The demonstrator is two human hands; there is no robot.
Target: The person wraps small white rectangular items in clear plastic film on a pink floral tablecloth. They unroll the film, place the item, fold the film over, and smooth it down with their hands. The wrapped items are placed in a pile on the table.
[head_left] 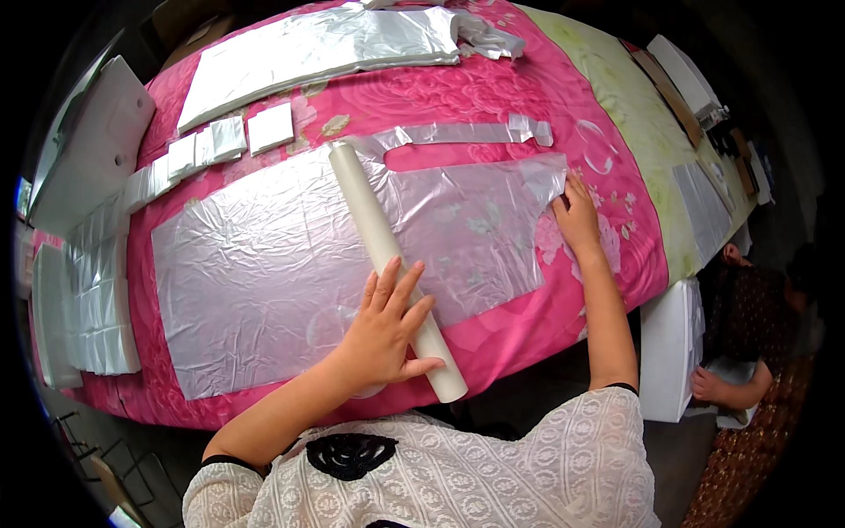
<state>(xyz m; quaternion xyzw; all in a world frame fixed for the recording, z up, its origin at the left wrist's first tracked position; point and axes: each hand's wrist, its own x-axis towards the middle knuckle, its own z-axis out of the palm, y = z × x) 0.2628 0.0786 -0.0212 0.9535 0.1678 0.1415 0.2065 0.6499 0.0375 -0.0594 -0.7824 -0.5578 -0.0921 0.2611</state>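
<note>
A thin, see-through plastic sheet (pixel 238 255) lies spread over a pink flowered cloth (pixel 493 352). A cut-out and a narrow plastic strap (pixel 449 134) run along its far right side. A long pale tube (pixel 374 224) lies slantwise across the sheet, its near end past the sheet's front edge. My left hand (pixel 385 327) rests on the tube's near half, fingers spread and not wrapped round it. At the sheet's right end my right hand (pixel 577 211) has its fingertips closed on the far corner; the thumb is partly hidden.
A thick stack of whitish plastic sheets (pixel 326 44) lies at the back. Small folded packets (pixel 270 128) and piled packets (pixel 101 299) line the left side, beside a white box (pixel 92 145). At right, a co-worker's hand (pixel 717 385) is by another white box (pixel 666 352).
</note>
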